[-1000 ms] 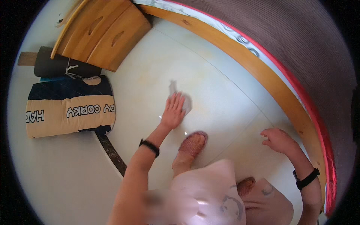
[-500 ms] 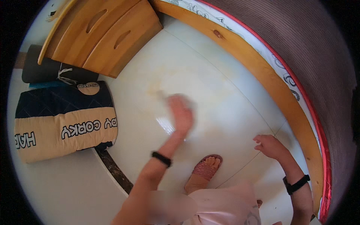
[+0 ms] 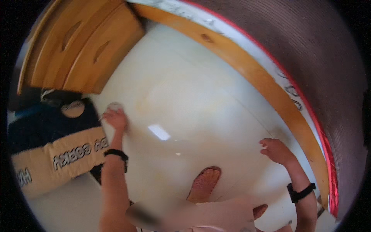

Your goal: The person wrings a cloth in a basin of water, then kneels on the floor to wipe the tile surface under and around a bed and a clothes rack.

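My left hand (image 3: 117,119) is low at the left, over the tiled floor (image 3: 181,85) beside a folded padded bundle (image 3: 77,143). Its fingers curl over a pale, rounded thing (image 3: 114,105), mostly covered and too blurred to name. On the right, my right hand (image 3: 277,151) hangs in front of the bed's wooden side rail (image 3: 266,73). The fingers are loosely bent with a gap at the thumb, and I see nothing held. Both wrists wear black bands.
A wooden drawer cabinet (image 3: 85,50) stands at the far left, above the navy and tan bundle. The bed's ribbed brown cover (image 3: 309,58) runs along the right. My foot in a slipper (image 3: 205,183) is at the lower middle, and light glares off the floor.
My left hand has moved left from mid-floor to beside the bundle. The right hand stays nearly in place, and the view has shifted slightly.
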The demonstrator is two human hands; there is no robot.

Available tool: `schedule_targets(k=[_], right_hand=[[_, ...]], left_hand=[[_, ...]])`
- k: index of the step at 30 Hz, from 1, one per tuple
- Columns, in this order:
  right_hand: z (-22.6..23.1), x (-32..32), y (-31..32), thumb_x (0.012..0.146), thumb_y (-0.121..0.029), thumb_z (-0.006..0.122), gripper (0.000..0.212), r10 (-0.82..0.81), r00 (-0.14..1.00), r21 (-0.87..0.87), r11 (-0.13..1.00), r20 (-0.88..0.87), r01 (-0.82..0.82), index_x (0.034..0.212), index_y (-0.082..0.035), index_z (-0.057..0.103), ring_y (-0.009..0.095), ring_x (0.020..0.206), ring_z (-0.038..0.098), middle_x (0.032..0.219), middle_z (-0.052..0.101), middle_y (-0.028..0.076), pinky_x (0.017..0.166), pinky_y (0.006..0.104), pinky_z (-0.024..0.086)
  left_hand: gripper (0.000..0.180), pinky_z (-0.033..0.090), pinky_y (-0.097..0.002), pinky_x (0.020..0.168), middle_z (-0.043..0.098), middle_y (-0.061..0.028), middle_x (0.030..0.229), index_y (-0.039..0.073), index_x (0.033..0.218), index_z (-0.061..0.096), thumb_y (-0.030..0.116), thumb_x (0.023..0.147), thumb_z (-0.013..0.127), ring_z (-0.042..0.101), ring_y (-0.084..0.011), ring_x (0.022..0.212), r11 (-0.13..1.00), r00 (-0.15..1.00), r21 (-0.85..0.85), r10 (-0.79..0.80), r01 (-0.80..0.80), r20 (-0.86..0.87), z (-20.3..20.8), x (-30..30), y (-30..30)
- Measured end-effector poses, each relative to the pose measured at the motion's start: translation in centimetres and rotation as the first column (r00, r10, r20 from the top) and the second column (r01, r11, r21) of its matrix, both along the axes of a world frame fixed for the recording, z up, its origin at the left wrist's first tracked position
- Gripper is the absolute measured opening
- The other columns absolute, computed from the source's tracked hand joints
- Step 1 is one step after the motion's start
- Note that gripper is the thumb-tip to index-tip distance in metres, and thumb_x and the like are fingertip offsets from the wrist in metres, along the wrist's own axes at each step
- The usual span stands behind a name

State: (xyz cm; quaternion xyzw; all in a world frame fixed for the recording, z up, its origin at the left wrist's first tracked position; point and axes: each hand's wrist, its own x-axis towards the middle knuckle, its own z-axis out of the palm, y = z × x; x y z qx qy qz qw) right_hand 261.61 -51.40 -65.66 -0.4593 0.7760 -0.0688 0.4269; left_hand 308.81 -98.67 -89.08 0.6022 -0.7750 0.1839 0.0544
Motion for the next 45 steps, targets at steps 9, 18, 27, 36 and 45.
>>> schedule_targets(k=[9, 18, 27, 36, 45], right_hand=[[1.4, -0.3, 0.1, 0.082, -0.019, 0.06, 0.031, -0.179, 0.982, 0.014, 0.984, 0.056, 0.179, 0.108, -0.001, 0.055, 0.032, 0.094, 0.058, 0.103, 0.061, 0.017, 0.081, 0.0388, 0.047], [8.8, -4.6, 9.7, 0.083, -0.017, 0.059, 0.032, -0.149, 0.894, 0.259, 0.926, -0.423, 0.276, 0.111, -0.004, 0.055, 0.031, 0.101, 0.055, 0.106, 0.059, 0.015, 0.088, 0.0387, 0.045], [0.3, 1.7, 22.8, 0.083, -0.023, 0.06, 0.034, -0.482, 0.87, 0.361, 0.796, -0.107, 0.486, 0.111, -0.005, 0.056, 0.03, 0.101, 0.056, 0.1, 0.063, 0.014, 0.086, 0.0396, 0.045], [-4.5, 2.5, 24.7, 0.084, -0.019, 0.059, 0.03, -0.508, 0.849, 0.139, 0.839, -0.143, 0.526, 0.109, -0.003, 0.056, 0.029, 0.094, 0.06, 0.101, 0.063, 0.014, 0.082, 0.0373, 0.047], [-5.4, 2.6, 29.5, 0.086, -0.016, 0.058, 0.028, -0.638, 0.77, 0.14, 0.764, 0.016, 0.63, 0.111, -0.004, 0.056, 0.027, 0.089, 0.061, 0.099, 0.063, 0.013, 0.08, 0.0348, 0.048]], left_hand=[[0.055, 0.013, -0.0504, 0.11, 0.033, -0.0254, 0.135, -0.007, 0.127, 0.039, 0.021, 0.08, 0.05, 0.02, -0.0466, 0.129, 0.492, 0.402, -0.011, -0.723, 0.87, -0.562, 6.3, -43.4, 18.3], [0.04, 0.025, -0.0383, 0.107, 0.039, -0.0147, 0.135, 0.004, 0.125, 0.046, 0.019, 0.089, 0.042, 0.031, -0.0276, 0.129, -0.573, -0.444, 0.048, -0.682, 0.818, -0.581, 2.9, -46.7, 48.8], [0.043, 0.027, -0.0363, 0.106, 0.036, -0.0138, 0.139, 0.006, 0.133, 0.038, 0.019, 0.093, 0.037, 0.033, -0.0258, 0.128, -0.18, 0.259, 0.264, -0.05, 0.947, -0.964, 2.1, -44.8, 30.5], [0.048, 0.018, -0.0393, 0.111, 0.033, -0.0163, 0.139, -0.001, 0.133, 0.035, 0.002, 0.085, 0.039, 0.026, -0.0294, 0.133, -0.679, 0.084, 0.195, -0.193, 0.707, -0.978, 0.8, -36.9, 53.3], [0.046, 0.019, -0.0381, 0.11, 0.028, -0.016, 0.142, 0.004, 0.136, 0.031, 0.024, 0.095, 0.036, 0.024, -0.028, 0.134, -0.405, -0.008, 0.364, -0.678, 0.838, -0.735, 4.6, -37.2, 40.2]])
